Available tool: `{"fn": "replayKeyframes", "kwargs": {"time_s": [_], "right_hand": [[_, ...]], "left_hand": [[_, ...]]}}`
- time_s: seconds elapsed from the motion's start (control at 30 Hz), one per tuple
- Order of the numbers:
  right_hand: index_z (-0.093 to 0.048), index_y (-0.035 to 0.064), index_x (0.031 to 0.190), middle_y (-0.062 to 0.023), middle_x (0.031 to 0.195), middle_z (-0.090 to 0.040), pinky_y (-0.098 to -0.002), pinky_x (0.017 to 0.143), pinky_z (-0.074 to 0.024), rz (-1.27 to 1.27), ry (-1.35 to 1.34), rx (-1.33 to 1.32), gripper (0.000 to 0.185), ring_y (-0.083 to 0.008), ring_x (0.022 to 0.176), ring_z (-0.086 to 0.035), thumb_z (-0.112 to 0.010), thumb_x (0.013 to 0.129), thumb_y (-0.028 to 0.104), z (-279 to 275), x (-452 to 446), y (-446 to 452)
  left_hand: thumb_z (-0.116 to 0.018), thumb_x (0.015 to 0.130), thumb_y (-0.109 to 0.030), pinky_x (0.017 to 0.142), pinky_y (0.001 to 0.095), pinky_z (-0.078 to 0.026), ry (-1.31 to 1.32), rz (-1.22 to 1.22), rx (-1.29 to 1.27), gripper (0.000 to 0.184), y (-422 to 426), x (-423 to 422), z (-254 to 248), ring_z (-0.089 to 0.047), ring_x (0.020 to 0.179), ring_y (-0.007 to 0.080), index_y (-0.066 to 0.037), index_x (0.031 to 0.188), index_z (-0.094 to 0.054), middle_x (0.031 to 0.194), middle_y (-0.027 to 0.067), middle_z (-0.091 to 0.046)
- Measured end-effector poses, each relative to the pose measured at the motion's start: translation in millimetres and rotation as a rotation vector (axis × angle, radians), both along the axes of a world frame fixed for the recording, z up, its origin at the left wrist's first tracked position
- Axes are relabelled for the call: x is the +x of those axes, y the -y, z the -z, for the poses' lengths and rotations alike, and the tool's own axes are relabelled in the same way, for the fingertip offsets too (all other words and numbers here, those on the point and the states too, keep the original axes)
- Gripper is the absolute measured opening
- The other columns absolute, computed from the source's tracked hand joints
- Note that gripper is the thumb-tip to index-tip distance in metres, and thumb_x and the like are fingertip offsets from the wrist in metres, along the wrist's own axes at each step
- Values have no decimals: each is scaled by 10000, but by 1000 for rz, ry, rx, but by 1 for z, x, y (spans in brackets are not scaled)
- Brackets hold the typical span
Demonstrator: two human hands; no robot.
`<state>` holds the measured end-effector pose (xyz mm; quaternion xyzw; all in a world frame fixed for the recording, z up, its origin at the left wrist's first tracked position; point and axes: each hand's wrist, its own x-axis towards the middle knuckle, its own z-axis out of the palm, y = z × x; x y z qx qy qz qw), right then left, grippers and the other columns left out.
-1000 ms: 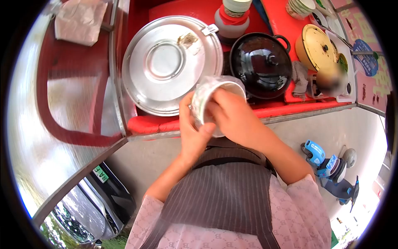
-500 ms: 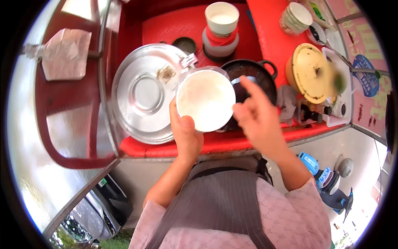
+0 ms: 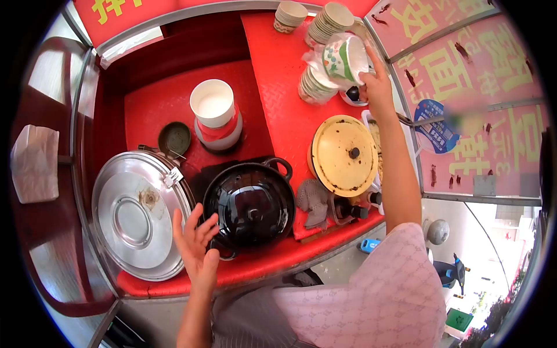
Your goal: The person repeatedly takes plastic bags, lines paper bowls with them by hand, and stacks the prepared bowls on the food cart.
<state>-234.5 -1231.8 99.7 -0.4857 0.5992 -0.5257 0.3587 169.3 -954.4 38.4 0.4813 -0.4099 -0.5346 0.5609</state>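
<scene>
My right hand reaches to the back right and grips a paper bowl with a green and floral print, tilted on its side, clear plastic around it. Just below that bowl stands a stack of similar bowls in plastic. My left hand is open with its fingers spread and holds nothing. It hovers between the round metal lid and the black lidded pot, near the counter's front edge.
A white bowl sits on a red-topped container. Also there are a small dark pan, a yellow lidded pot, a grey cloth, dark bottles and more bowl stacks at the back.
The view has swung right. My left hand has let go of the bowl and spread open. My right hand has moved to the back right, now holding a bowl by the stacks.
</scene>
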Motion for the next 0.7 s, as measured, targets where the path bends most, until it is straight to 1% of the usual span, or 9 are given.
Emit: {"fn": "replayKeyframes", "kwargs": {"time_s": [0.1, 0.17, 0.2, 0.37, 0.43, 0.47, 0.57, 0.6, 0.7], "right_hand": [[-457, 174, 1520, -93, 773, -679, -311, 487, -454, 15, -194, 233, 712, -153, 530, -577, -520, 826, 29, 55, -62, 54], [-523, 161, 1470, -209, 1082, -726, -375, 763, -541, 83, -951, -110, 687, -302, 862, -706, -531, 792, 45, 99, -84, 80], [-559, 154, 1434, -238, 1307, -634, -382, 973, -479, 92, -871, 142, 664, -375, 1135, -641, -539, 776, 67, 66, -51, 67], [-555, 139, 1432, -240, 1268, -651, -418, 898, -521, -8, -920, -49, 645, -368, 1052, -670, -515, 790, 85, 79, -46, 86], [-552, 108, 1430, -227, 1213, -678, -383, 725, -547, 38, -509, 234, 632, -299, 851, -691, -514, 801, 75, 55, -30, 76], [-558, 107, 1428, -201, 1166, -690, -349, 600, -520, 28, -519, 121, 624, -232, 723, -649, -515, 807, 67, 72, -38, 79], [-548, 104, 1436, -211, 1192, -686, -382, 687, -542, 52, -465, 230, 636, -270, 826, -691, -519, 802, 63, 81, -27, 66], [-526, 155, 1459, -221, 1229, -672, -437, 807, -546, 41, -734, 41, 648, -306, 1011, -699, -515, 816, 77, 86, -27, 68], [-507, 202, 1475, -210, 1339, -621, -466, 894, -525, 74, -1124, 95, 672, -351, 1061, -682, -487, 815, 79, 79, -23, 64]], "left_hand": [[-719, 913, -436, 964, 374, -517, 15, -35, 8, 999, -6, -2, 1, -617, 1174, 308, -52, 1593, -96, 1463, 243, -432], [-718, 921, -388, 950, 369, -524, 24, -7, 45, 966, -10, -2, 0, -632, 1144, 294, -51, 1591, -109, 1444, 236, -447], [-711, 930, -341, 934, 362, -528, 31, -5, 24, 921, -11, -2, 0, -642, 1119, 280, -45, 1587, -137, 1426, 230, -462], [-706, 934, -310, 933, 354, -524, 95, -10, 54, 848, -13, 6, -1, -643, 1109, 270, -30, 1566, -216, 1399, 222, -490], [-699, 939, -289, 935, 352, -522, 109, -5, 69, 787, -16, 11, 1, -642, 1108, 263, -12, 1540, -271, 1387, 215, -507], [-699, 939, -289, 935, 352, -522, 111, -9, 71, 787, -17, 14, 2, -642, 1108, 263, -12, 1540, -271, 1387, 215, -507], [-689, 945, -257, 940, 353, -519, 116, -15, 85, 706, -25, 17, 6, -642, 1108, 258, 7, 1499, -341, 1375, 208, -527], [-684, 947, -236, 943, 353, -518, 105, -4, 101, 675, -27, 17, 10, -641, 1110, 256, 11, 1485, -361, 1372, 203, -535], [-675, 947, -188, 951, 353, -514, 114, 28, 125, 629, -33, 14, 13, -638, 1117, 249, 15, 1468, -386, 1369, 194, -547]]}}
